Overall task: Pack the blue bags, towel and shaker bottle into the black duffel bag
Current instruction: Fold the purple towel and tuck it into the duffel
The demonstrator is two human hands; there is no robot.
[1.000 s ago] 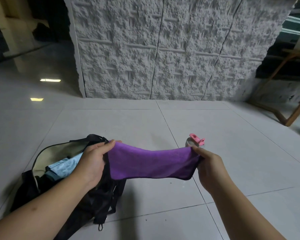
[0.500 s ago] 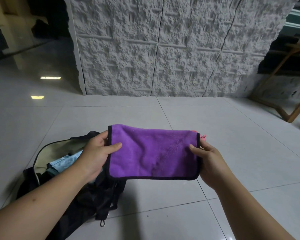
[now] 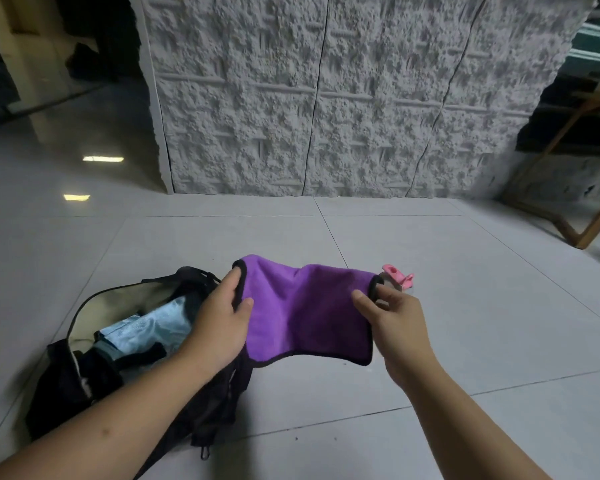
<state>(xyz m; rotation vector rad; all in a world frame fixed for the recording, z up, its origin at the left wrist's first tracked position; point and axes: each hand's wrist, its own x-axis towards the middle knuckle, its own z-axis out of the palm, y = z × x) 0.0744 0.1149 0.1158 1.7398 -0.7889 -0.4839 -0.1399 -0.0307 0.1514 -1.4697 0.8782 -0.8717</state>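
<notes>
purple towel (image 3: 305,313) held up above the tiled floor (image 3: 465,323), left hand (image 3: 222,323) pinching one edge, right hand (image 3: 395,327) pinching the other; black duffel bag (image 3: 94,372) unzipped below left, blue bags (image 3: 146,330) inside. shaker bottle (image 3: 397,276) peeking out just behind the towel.

One purple towel (image 3: 302,313) is hanging between two hands. One black duffel bag (image 3: 84,375) is lying open. One pink-lidded shaker bottle (image 3: 397,276) is showing
</notes>
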